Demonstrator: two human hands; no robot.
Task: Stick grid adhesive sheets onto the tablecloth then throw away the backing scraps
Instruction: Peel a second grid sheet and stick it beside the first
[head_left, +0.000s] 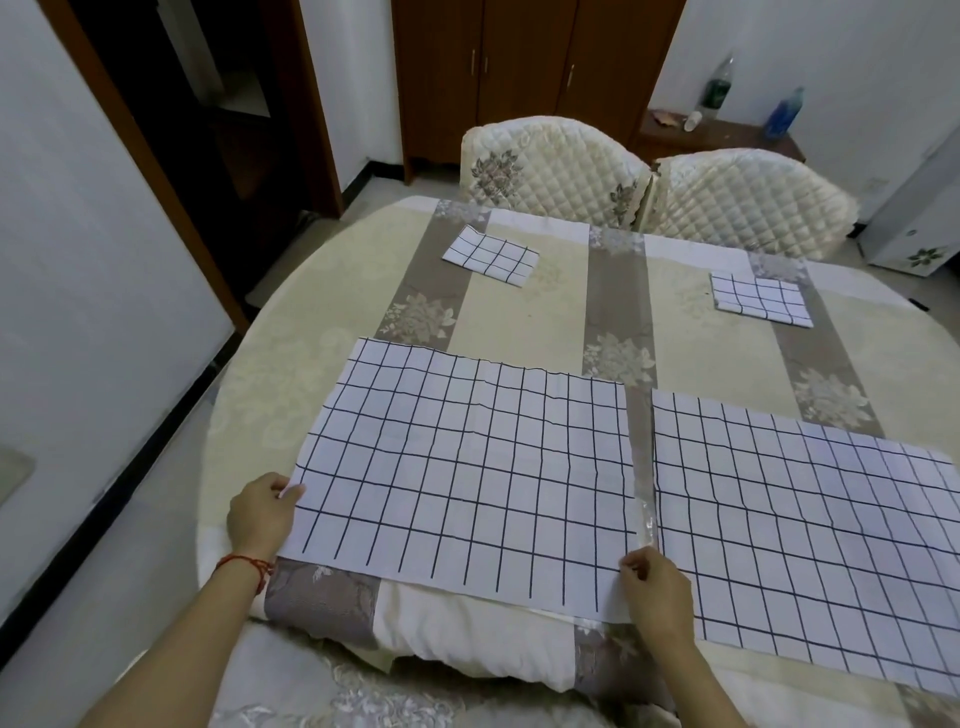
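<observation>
Your left hand (260, 514) pinches the left edge of the large white black-gridded adhesive sheet (462, 478) at lower centre; your right hand (655, 587) pinches its lower-right corner, beside 1 matching sheet (810, 525) on the beige floral tablecloth (524, 312).

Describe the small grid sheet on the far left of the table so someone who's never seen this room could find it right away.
Start at the round table's cream tablecloth and look to its far side, near the two quilted chairs. The small grid sheet lies before the left chair, half on a grey stripe. Unlike the other small sheet at far right, it sits turned at an angle.
</observation>
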